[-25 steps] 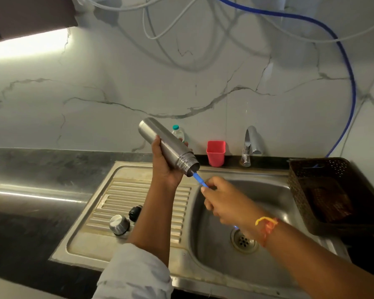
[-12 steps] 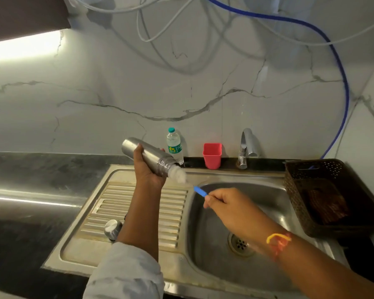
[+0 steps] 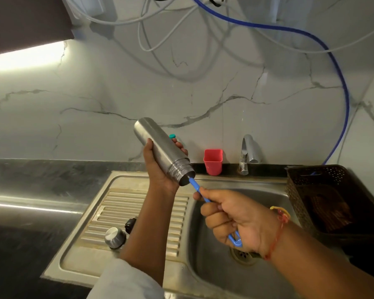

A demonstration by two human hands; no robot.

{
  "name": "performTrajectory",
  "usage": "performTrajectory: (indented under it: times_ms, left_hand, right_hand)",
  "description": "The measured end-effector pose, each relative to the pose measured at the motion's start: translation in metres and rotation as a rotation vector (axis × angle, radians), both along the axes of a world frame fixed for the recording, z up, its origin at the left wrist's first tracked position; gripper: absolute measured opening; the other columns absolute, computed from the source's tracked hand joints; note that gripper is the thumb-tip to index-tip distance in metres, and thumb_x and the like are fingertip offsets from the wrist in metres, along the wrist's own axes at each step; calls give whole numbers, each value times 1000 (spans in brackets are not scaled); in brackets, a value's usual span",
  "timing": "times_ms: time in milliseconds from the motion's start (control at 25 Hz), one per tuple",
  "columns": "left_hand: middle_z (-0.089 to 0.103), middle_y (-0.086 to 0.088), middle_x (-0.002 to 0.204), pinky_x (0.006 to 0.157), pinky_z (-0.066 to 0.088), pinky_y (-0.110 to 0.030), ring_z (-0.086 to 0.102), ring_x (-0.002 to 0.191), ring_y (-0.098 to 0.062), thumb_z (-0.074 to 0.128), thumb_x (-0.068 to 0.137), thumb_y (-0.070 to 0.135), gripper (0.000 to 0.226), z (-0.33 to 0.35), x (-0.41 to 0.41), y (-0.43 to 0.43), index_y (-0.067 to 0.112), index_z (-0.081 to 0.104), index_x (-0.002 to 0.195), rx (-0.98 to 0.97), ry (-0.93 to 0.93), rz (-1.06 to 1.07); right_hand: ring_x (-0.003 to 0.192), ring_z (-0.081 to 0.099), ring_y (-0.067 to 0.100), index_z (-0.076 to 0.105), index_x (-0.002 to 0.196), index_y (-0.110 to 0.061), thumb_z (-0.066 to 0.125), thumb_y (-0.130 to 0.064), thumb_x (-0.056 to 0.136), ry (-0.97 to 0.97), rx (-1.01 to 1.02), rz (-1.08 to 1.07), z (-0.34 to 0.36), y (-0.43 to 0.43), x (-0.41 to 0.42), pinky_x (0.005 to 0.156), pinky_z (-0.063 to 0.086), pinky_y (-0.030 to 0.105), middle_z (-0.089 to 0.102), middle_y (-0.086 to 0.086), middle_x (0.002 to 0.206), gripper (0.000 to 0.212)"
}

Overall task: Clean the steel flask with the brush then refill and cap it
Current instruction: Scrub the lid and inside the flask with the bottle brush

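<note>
Scrub stroke | left hand [image 3: 160,171] wraps tilted steel flask [image 3: 158,145] | right hand [image 3: 235,214] grips brush [image 3: 194,184] handle | bristles, out at mouth half-second ago, now reinserted | cleaning continues; refill, capping pending.

The steel flask [image 3: 160,147] is brushed metal with a soft satin sheen, and the brush [image 3: 195,187] shows a smooth blue plastic handle. The sink [image 3: 125,203] is dull, stained stainless steel, the flask cap [image 3: 115,236] shiny metal. The tap [image 3: 246,153] is mirror-bright chrome, the cup [image 3: 213,161] matt red plastic, the basket [image 3: 315,175] brown perforated plastic, the wall [image 3: 95,104] glossy veined marble, and the counter [image 3: 30,190] dark polished stone.
</note>
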State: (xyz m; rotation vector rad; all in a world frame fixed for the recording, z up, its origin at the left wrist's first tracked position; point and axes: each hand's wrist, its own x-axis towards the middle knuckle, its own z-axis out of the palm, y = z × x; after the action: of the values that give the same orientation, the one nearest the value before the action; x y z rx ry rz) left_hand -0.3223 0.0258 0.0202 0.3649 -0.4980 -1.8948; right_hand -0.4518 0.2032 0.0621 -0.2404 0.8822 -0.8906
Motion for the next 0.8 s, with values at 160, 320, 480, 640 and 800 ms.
performTrajectory:
  times_ms: [160,320,480,640,800]
  left_hand:
    - [64,-15,111,87,58,-41,66,99,-31,63,89,56,65,-9,4,-2,3,54,128,56,-88,-35]
    - [66,-20,127,85,60,-50,69,111,-35,63,94,51,52,-21,4,-3,9,58,124,212,-438,-8]
    - [72,-19,119,91,57,-59,74,101,-38,86,75,54,76,-26,-4,-4,12,55,130,364,-409,59]
    - [70,-10,94,71,62,-40,73,79,-26,81,78,49,69,-24,20,-20,6,56,126,316,-79,152]
    - [64,-6,96,77,60,-32,66,85,-19,69,87,53,58,-21,4,0,8,54,120,128,80,-6]
  right_hand:
    - [41,23,4,65,98,-13,46,-31,104,497,-150,-14,-8,-8,-1,35,17,17,34,-7,56,27]
    - [56,49,9,67,101,-22,42,-36,104,1527,-472,34,-27,-16,-2,47,35,28,58,-5,71,29]
    - [61,52,15,61,108,-24,38,-36,105,1824,-600,213,-41,-15,-1,48,29,28,55,-6,72,26]
    - [41,29,5,68,100,-15,47,-34,104,657,-226,34,-30,-5,-5,35,22,18,38,-8,57,28]
    - [39,16,1,61,100,-16,49,-34,102,34,-6,18,-13,-11,1,32,11,14,23,-9,57,22]
